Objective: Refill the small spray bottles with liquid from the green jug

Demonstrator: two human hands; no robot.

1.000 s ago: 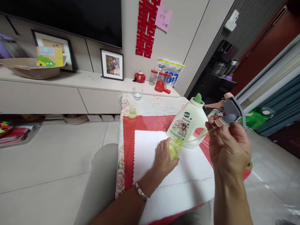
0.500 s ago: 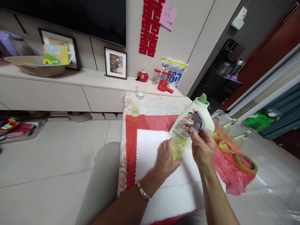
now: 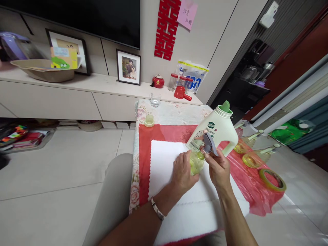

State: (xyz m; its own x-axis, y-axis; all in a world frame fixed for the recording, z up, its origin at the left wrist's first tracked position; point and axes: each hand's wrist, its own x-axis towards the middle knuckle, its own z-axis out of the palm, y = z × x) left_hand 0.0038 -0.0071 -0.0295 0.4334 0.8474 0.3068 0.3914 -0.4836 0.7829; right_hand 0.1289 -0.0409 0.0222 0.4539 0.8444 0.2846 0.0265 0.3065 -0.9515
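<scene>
Both hands meet over the white cloth (image 3: 166,164): left hand (image 3: 183,172) wraps the small green bottle (image 3: 196,162), upright. Right hand (image 3: 217,167) pinches the grey spray head (image 3: 209,145) directly above the bottle's mouth, closer than the left.

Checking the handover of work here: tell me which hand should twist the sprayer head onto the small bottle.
Right. The right hand already holds the sprayer head over the small bottle, which the left hand steadies on the white cloth.

White jug (image 3: 217,131) upright on red cloth (image 3: 164,135), beside white towel (image 3: 164,160). Tape roll (image 3: 272,179) at cloth's right edge. Small lid (image 3: 149,120) and glass (image 3: 155,99) at table's far end. Red teapot (image 3: 158,81), photo frame (image 3: 128,67), jars (image 3: 179,83) on sideboard (image 3: 77,89).
</scene>
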